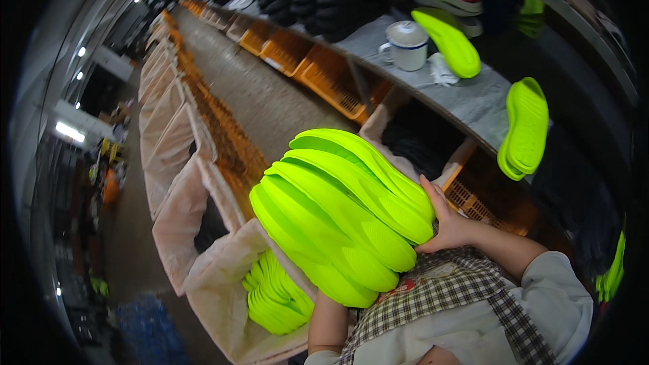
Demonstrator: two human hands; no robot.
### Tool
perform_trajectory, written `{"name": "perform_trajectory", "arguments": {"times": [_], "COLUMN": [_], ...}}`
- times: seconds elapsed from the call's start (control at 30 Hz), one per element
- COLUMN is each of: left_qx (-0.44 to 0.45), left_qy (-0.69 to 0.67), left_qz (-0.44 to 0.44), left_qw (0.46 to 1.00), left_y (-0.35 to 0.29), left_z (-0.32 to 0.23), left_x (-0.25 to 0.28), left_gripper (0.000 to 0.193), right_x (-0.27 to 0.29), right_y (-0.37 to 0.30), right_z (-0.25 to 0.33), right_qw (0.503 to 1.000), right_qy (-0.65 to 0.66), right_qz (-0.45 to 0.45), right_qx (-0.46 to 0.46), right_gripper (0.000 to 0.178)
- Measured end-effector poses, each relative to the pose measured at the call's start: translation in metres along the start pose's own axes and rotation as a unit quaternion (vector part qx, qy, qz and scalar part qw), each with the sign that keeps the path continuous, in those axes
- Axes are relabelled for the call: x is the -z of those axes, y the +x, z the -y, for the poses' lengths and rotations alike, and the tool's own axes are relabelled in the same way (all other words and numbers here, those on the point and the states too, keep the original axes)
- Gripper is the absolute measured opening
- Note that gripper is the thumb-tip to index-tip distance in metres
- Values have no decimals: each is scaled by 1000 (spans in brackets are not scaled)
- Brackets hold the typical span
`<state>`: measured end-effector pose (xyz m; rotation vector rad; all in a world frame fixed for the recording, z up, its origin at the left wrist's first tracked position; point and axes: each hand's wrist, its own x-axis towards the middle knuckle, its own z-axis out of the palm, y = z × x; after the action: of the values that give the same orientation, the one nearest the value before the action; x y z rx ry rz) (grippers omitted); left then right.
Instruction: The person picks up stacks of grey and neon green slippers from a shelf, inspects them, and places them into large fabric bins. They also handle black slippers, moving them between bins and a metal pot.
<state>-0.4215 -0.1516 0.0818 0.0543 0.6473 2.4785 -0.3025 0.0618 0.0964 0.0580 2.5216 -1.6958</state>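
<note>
A thick stack of neon yellow-green shoe soles [338,213] is held up in front of my body, pressed side by side. My right hand [446,220] is closed on the stack's right end, thumb up along its edge. From below, my left forearm [329,324] reaches under the stack's lower left end and bears it there; the soles hide the left hand and its fingers. Below and left of the stack, more neon shoe soles [277,297] lie in a bin lined with pale pink cloth [209,284].
A grey workbench [466,105] at the right carries a white lidded mug [407,46], a single neon sole [451,44] and a pair of neon soles [524,128] near its edge. Orange crates [331,84] stand beneath it. Cloth-lined bins [165,122] run along the left of the aisle.
</note>
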Motion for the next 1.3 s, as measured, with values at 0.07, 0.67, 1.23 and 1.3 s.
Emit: {"name": "perform_trajectory", "arguments": {"times": [0.07,0.67,1.23,1.3], "left_qx": [-35,-199,124,64], "left_qy": [2,750,400,438], "left_qz": [-28,-433,-183,-210], "left_qw": [999,459,889,872], "left_y": [-12,-97,-256,-276], "left_z": [-10,-42,-42,-51], "left_x": [6,21,121,131], "left_gripper": [80,107,76,75], "right_x": [-2,-96,-222,-234], "right_y": [19,194,186,206], "right_z": [-5,-63,-27,3], "right_qw": [995,705,549,645], "right_qy": [27,315,67,106], "right_qz": [75,498,793,715], "right_qx": [55,-395,-255,-247], "right_gripper": [122,39,79,71]}}
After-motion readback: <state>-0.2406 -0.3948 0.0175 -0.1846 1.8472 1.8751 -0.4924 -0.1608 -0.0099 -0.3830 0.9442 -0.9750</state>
